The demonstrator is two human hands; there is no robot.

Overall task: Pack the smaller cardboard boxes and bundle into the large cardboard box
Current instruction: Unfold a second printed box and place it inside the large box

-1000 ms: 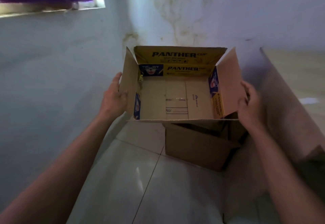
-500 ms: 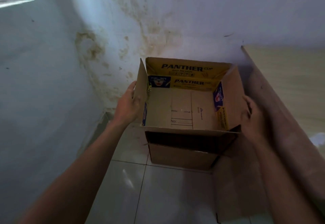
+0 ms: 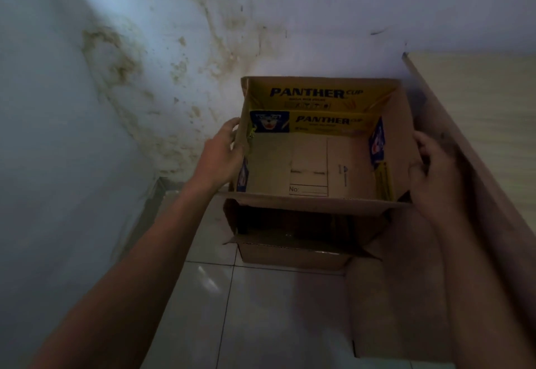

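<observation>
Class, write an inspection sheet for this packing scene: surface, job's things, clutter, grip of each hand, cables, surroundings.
Surface: glossy tiled floor.
Job's things: open Panther box, empty inside, held over a plain cardboard box on the floor.
Clutter: nothing seen.
Grip: left hand and right hand each hold a side of the Panther box.
Cables: nothing seen.
Surroundings: stained wall; wooden furniture to the right.

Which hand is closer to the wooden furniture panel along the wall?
Right. The right hand grips the Panther box's right side, next to the wooden panel; the left hand holds the opposite side.
</observation>
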